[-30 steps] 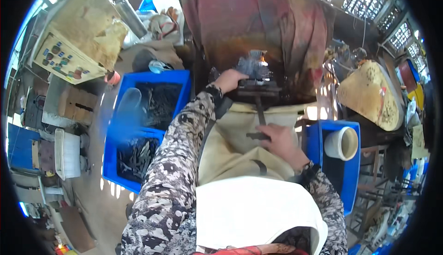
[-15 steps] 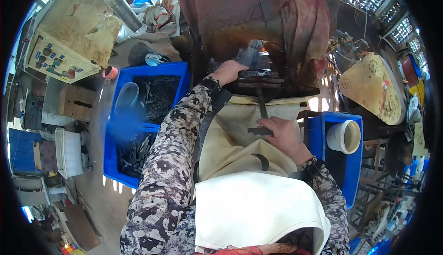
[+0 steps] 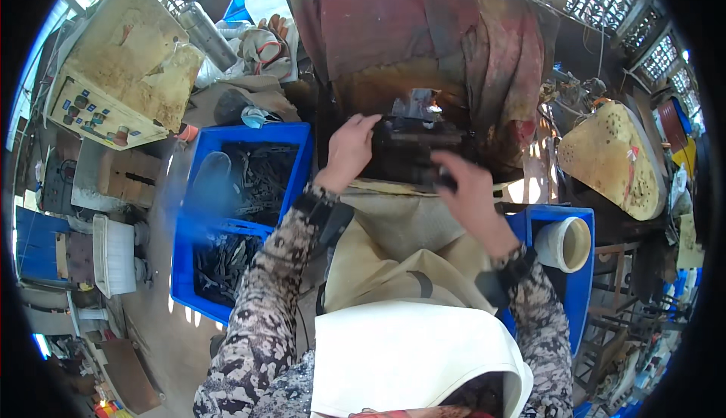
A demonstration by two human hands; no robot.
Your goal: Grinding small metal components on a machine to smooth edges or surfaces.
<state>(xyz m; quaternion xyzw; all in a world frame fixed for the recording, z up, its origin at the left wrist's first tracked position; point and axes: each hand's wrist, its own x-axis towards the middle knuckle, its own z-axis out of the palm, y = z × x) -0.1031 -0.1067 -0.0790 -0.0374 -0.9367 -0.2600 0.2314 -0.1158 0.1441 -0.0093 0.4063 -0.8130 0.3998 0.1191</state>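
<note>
A dark metal fixture [image 3: 423, 132] stands before me, with a shiny, wet-looking block [image 3: 420, 103] behind its bar. My left hand [image 3: 349, 152] is at the fixture's left end, fingers drawn together and their tips by its edge; whatever they hold is hidden. To the right and nearer me, my right hand [image 3: 470, 195] is smeared by motion. Its fingers are curled round a small dark piece [image 3: 446, 181], whose kind I cannot make out. Below both hands a beige apron [image 3: 389, 240] covers my lap.
Two blue bins [image 3: 301, 162] with many dark metal strips stand at my left. On the right, a blue bin [image 3: 578, 304] holds a white bucket [image 3: 552, 246]. Stained red cloth [image 3: 401, 21] hangs behind the fixture. A control box [image 3: 113, 93] stands far left.
My right hand has risen from over the apron toward the fixture, bringing the dark piece. My left hand has drawn back slightly toward me and left. The view has shifted a little.
</note>
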